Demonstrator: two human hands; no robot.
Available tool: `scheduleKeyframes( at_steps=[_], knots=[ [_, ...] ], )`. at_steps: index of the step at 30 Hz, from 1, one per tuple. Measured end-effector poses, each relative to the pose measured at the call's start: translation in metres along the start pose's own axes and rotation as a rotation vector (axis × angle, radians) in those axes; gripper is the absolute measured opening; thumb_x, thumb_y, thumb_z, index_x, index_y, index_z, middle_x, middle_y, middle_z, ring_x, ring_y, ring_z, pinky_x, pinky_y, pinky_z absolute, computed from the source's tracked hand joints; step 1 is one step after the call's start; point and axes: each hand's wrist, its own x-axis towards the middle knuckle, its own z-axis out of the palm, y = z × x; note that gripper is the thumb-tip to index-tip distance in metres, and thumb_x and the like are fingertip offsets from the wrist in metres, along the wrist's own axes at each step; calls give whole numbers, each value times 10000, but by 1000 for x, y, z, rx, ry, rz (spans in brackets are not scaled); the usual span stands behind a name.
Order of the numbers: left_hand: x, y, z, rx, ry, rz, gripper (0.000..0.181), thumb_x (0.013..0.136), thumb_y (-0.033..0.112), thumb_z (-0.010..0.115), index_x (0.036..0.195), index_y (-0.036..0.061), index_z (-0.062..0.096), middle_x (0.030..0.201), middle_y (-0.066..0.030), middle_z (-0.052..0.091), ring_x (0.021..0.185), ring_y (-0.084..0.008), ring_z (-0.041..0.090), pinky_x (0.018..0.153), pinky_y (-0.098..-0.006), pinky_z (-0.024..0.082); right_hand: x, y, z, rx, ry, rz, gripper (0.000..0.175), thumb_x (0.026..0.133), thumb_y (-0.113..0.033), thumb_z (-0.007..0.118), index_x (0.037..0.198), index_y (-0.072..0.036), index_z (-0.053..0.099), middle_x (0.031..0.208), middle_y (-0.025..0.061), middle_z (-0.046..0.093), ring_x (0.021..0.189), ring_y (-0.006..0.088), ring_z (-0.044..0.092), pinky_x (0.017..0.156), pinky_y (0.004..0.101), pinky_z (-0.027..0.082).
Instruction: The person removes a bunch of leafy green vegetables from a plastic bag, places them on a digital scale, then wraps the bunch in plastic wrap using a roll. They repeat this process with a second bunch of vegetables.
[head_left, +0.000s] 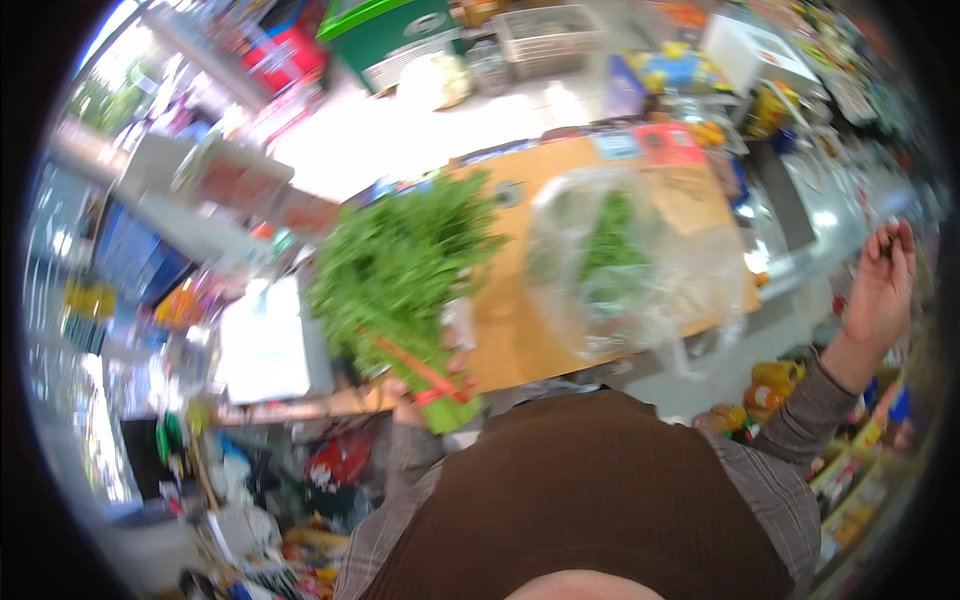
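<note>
My left hand (403, 397) is wrapped around the lower stalks of a large bunch of leafy green celery (409, 262). Red tape (431, 382) binds the stalks near their cut ends, and the leaves fan out over the left part of a wooden tabletop (510, 330). Off to the far right, my right hand (877, 289) is raised with its fingers bent. A small dark patch shows by its fingertips, too blurred to name. A clear plastic bag (551, 262) with green leafy vegetables (609, 236) inside lies on the tabletop between my hands.
A glass-topped counter (832, 217) adjoins the table on the right. Left of the celery stands a white box-like object (266, 341). Beyond the table are a green bin (390, 37) and a pale plastic basket (551, 37) on the floor. Packaged goods fill shelves (855, 487) at lower right.
</note>
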Motion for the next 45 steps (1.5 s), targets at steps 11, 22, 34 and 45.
scheduleKeyframes(
  at_steps=[11, 22, 34, 45],
  knots=[
    [36, -27, 35, 88, -137, 16, 877, 695, 162, 777, 1427, 77, 300, 1212, -99, 380, 1013, -266, 496, 890, -558, 557, 92, -22, -67, -338, 409, -829, 176, 1003, -14, 478, 1147, 9, 575, 1007, 89, 592, 850, 150, 554, 751, 301, 452],
    [29, -37, 52, 177, -109, 13, 874, 700, 162, 780, 1425, 62, 303, 1218, -99, 384, 1049, -274, 512, 929, -577, 532, 297, 127, -305, -1466, 350, -243, 676, 770, -214, 746, 1367, 26, 540, 1398, 215, 559, 1303, 368, 512, 1068, 419, 425],
    [-13, -11, 33, 245, -1, 55, 877, 648, 225, 805, 1399, -10, 418, 1232, -163, 522, 1083, -330, 580, 964, -630, 530, 256, 87, -170, -1504, -272, -183, 376, 1052, -231, 552, 1336, 5, 619, 1299, 117, 667, 1189, 186, 617, 1018, 316, 457],
    [-99, 85, -34, 401, 116, 152, 758, 739, 52, 779, 1439, 12, 491, 1416, -180, 574, 1312, -341, 548, 1119, -495, 429, -222, 104, 253, -619, -1698, 468, 563, 786, -121, 795, 1313, -15, 628, 1229, 126, 692, 1139, 265, 652, 1013, 376, 489]
  ],
)
